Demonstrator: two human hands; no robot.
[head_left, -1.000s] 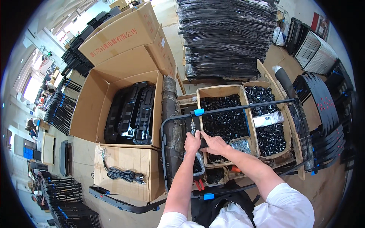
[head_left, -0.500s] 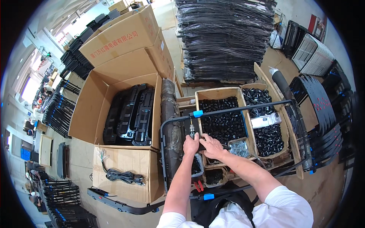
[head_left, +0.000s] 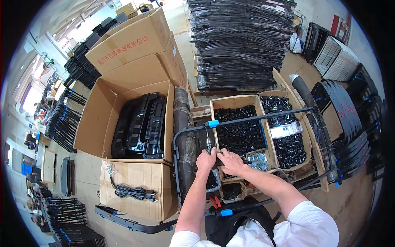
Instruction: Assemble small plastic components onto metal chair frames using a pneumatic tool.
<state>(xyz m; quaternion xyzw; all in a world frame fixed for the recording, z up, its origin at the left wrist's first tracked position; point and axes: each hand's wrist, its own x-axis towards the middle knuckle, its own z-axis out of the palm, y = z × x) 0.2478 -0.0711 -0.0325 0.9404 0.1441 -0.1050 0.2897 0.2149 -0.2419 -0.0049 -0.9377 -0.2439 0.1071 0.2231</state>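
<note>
A power drill (head_left: 209,143) with a metal chuck points away from me, its bit reaching the blue clip (head_left: 213,123) on the far rail of a black tubular frame (head_left: 247,119). My left hand (head_left: 205,161) is closed round the drill's body just behind the chuck. Wrapped about its rear part is my right hand (head_left: 230,163), which hides most of the handle. Whether the bit touches a screw is too small to see. The frame lies across the bins, and a second blue clip (head_left: 226,213) sits on its near rail.
Wooden bins hold black caps (head_left: 240,131) and black knobs (head_left: 290,151); a small tray has silver screws (head_left: 258,161). Red-handled pliers (head_left: 215,201) lie near me. Left stand an open carton (head_left: 92,119) of black panels and a coiled cable (head_left: 133,192). Wrapped stacks (head_left: 242,45) rise behind.
Both hands and the drill have shifted very slightly toward me, and the bit shows a little more plainly. The grip is the same, and the frame stays in place.
</note>
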